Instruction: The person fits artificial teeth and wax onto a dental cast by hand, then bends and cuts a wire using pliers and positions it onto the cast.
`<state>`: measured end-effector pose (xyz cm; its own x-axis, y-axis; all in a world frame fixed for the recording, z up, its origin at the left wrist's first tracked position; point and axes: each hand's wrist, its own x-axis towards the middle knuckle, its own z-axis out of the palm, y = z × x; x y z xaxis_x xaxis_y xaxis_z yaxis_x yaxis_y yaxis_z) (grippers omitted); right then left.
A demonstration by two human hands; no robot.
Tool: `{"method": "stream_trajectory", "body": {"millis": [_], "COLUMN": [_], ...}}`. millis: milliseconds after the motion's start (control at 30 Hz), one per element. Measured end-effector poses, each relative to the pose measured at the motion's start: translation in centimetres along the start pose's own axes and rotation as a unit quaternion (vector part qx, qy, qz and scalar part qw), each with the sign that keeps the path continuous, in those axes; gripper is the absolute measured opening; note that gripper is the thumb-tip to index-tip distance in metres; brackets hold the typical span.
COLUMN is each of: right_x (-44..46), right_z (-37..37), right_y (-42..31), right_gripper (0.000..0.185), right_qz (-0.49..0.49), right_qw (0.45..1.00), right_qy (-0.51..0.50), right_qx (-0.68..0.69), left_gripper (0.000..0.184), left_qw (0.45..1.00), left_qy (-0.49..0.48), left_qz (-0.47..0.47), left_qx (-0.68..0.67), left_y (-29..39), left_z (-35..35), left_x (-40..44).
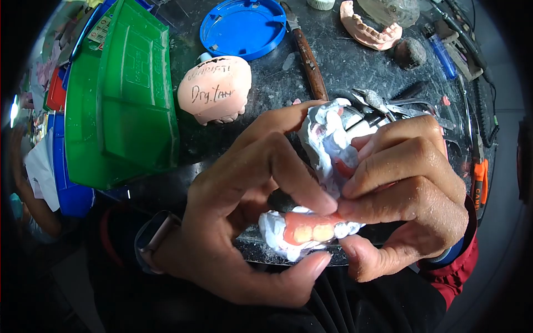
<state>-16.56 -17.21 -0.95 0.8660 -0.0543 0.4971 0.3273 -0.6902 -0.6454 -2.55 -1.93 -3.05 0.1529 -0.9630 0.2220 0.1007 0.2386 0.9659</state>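
Note:
My left hand [239, 205] and my right hand [405, 194] meet around a white plaster dental cast [272, 236]. On it sits a pink denture base [294, 225] with two yellowish teeth [312, 232] facing me. My left index fingertip presses at the pink base's upper edge, and the thumb is below the cast. My right fingers are curled over the cast's right end, the thumb underneath. Above it, a second white plaster piece [327, 139] with pink patches rests between both hands' fingers. Whether the two plaster pieces are joined is hidden.
At the left stands a green bin [133, 105]. A blue round lid [242, 28], a pink plaster block [215, 91] with handwriting, a wooden-handled tool [311, 66], pliers [375, 101], a pink dental arch model [369, 30] and an orange cutter [481, 180] lie around the dark bench.

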Motion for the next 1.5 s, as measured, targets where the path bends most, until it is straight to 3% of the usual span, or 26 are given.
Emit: {"method": "stream_trajectory", "body": {"millis": [133,200,300,433,600,767,867,933,1133,1233,1500], "right_x": [0.0,0.1,0.2,0.1,0.3,0.3,0.2,0.1,-0.2,-0.2,-1.0], "right_z": [-0.2,-0.4,-0.6,-0.5,-0.9,-1.4,-1.5,-1.5,-0.9,-1.2,0.2], "right_y": [0.9,0.9,1.0,0.3,-0.4,-0.5,-0.5,-0.4,-0.2,-0.6,-0.9], "right_gripper": [0.026,0.025,0.024,0.021,0.021,0.015,0.013,0.012,0.013,0.016,0.017], "right_qz": [-0.037,-0.042,-0.05,-0.025,-0.021,-0.036,-0.045,-0.045,-0.047,0.012,0.059], "right_qw": [0.999,0.999,0.999,0.999,1.0,0.999,0.998,0.998,0.998,0.999,0.991], "right_qy": [0.0,-0.003,-0.001,0.011,-0.002,-0.008,-0.017,-0.02,0.006,0.046,0.113], "right_qx": [0.017,0.013,0.015,0.029,0.004,-0.028,-0.047,-0.047,-0.041,-0.009,0.039], "left_gripper": [0.058,0.071,0.093,0.11,0.103,0.081,0.073,0.063,0.062,0.063,0.065], "left_qw": [0.997,0.993,0.975,0.938,0.912,0.914,0.9,0.887,0.914,0.927,0.96], "left_qy": [-0.014,0.025,0.127,0.131,0.027,0.034,-0.072,-0.092,-0.061,-0.062,-0.015], "left_qz": [0.021,0.0,-0.073,-0.224,-0.337,-0.301,-0.327,-0.348,-0.325,-0.317,-0.217], "left_qx": [-0.073,-0.117,-0.168,-0.228,-0.231,-0.271,-0.28,-0.291,-0.235,-0.192,-0.174], "left_y": [-0.8,-0.5,1.4,3.2,3.1,2.8,2.9,3.1,2.8,2.7,1.4], "left_z": [-0.3,-0.1,1.2,1.4,-0.7,-0.4,-1.2,-1.0,-0.4,-0.7,-0.7], "left_x": [0.0,-0.1,-0.4,0.8,1.1,0.8,1.3,1.3,1.1,1.1,0.3]}}
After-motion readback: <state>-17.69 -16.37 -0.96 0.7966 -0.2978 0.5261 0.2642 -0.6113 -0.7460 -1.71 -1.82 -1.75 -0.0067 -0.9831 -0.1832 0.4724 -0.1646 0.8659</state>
